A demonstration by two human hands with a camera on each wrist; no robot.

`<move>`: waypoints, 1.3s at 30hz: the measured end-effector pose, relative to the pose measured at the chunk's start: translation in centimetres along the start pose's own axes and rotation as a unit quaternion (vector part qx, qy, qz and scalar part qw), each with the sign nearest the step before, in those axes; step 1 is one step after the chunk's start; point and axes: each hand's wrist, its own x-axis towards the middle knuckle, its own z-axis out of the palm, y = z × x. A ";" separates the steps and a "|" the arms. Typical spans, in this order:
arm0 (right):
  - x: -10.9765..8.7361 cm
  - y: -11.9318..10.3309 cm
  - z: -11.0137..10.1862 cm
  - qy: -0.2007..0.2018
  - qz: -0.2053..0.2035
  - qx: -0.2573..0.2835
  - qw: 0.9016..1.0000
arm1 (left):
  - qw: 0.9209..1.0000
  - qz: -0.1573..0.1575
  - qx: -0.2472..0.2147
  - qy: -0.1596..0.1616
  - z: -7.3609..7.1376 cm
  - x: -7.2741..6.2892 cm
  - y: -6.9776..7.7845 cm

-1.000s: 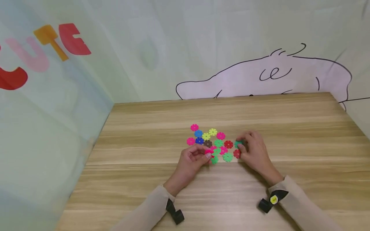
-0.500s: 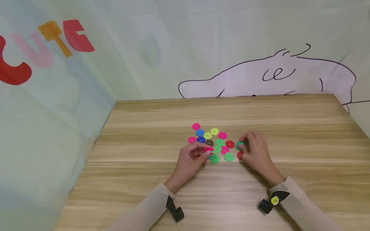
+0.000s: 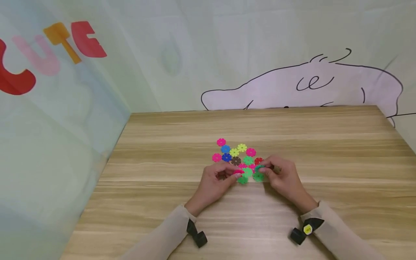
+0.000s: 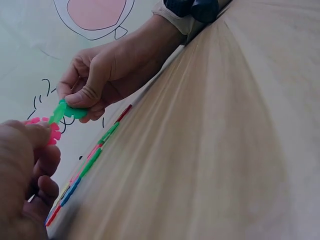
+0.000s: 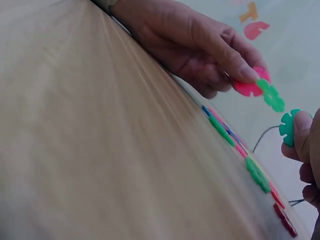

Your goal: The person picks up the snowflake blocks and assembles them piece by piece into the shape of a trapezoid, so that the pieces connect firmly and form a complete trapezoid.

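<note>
Between thumb and fingertips, my left hand (image 3: 211, 184) pinches a pink notched plastic snowflake disc (image 5: 245, 89). A light green snowflake disc (image 5: 271, 95) is slotted into its edge, standing crosswise to it. My right hand (image 3: 287, 178) pinches a teal-green snowflake disc (image 5: 287, 128) by its edge. The two hands face each other above the near side of the loose discs. In the left wrist view the teal disc overlaps the light green one, while the right wrist view shows a small gap between them. Both hands' fingers partly cover the discs they hold.
Loose snowflake discs lie flat on the wooden table (image 3: 156, 213), among them a blue disc (image 3: 225, 149), a yellow disc (image 3: 242, 147), a brown disc (image 3: 235, 161) and a red disc (image 3: 259, 161). A printed fabric backdrop (image 3: 169, 57) stands behind the table.
My right hand has come left from the right end of the loose discs with the teal disc, up close to my left hand. The left hand has shifted slightly right, still holding the joined pair.
</note>
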 end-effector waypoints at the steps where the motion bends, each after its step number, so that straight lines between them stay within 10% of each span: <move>1: 0.0 -0.1 0.1 -0.007 -0.003 0.005 1.000 | 1.000 0.006 0.004 -0.001 0.0 0.0 -0.1; 22: 0.3 -1.2 2.1 -0.024 0.017 0.018 0.999 | 0.999 0.018 0.025 -0.011 -0.3 0.2 -0.1; 32: 0.0 -1.3 1.8 -0.049 0.036 -0.002 0.998 | 0.997 -0.048 0.012 -0.061 0.2 0.0 0.4; 39: -0.5 -0.9 0.8 -0.010 0.014 -0.042 0.999 | 0.997 -0.033 0.037 -0.061 0.1 0.1 0.2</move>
